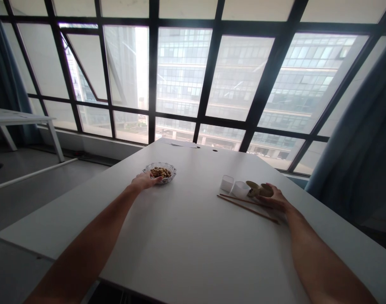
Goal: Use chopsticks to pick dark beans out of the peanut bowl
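My left hand [145, 180] is closed on the near left edge of a clear glass bowl [172, 174], the thumb lying along its rim. Small brown pieces, like nuts or beans [160, 172], fill the bowl. On the right, my right hand [276, 199] curls its fingers round an olive-coloured round cup [267, 190]. Beside that cup stand a second olive piece [252, 185], partly hidden, a white round cup [241, 189] and a clear squarish cup [227, 183]. Two wooden chopsticks [248, 208] lie in front of the cups, their right ends near my right hand.
The white table [193, 245] reaches toward the window wall, with a paper sheet [180, 144] at its far end. Another white table [18, 117] stands at the left. A blue curtain [354, 139] hangs close to the table's right side.
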`<state>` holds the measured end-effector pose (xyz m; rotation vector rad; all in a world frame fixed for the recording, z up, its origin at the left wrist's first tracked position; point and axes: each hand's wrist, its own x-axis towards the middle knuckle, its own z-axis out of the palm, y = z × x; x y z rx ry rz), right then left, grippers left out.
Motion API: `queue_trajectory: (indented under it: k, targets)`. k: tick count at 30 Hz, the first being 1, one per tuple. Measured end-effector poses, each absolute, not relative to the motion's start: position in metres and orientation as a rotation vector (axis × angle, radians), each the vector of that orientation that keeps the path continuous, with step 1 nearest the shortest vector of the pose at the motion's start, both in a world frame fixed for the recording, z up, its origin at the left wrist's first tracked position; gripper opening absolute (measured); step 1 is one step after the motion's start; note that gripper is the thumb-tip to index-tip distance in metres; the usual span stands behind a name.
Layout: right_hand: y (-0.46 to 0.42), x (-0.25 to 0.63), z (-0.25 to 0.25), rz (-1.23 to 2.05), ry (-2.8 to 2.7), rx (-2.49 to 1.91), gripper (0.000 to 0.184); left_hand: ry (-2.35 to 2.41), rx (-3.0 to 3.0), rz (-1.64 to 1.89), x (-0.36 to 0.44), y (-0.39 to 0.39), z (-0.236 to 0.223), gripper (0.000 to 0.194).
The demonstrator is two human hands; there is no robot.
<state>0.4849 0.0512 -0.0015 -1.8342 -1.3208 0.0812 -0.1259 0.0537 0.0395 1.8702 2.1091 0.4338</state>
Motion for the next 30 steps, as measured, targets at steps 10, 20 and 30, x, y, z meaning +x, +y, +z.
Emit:
queue_trajectory:
  k: [10, 20, 30]
  targets:
    - [0.067, 0.460, 0.004, -0.267, -1.950, -1.997, 0.108, 2.076, 1.857, 0.468, -0.126, 0.059, 0.036, 0.084]
    - [0.074, 0.438, 0.004, -0.384, -2.073, -2.036, 0.098, 2.064, 1.837, 0.485, -0.125, 0.056, 0.037, 0.085]
    - [0.076, 0.376, 0.020, -0.436, -2.227, -1.843, 0.108, 2.090, 1.824, 0.474, -0.120, 0.049, 0.041, 0.083]
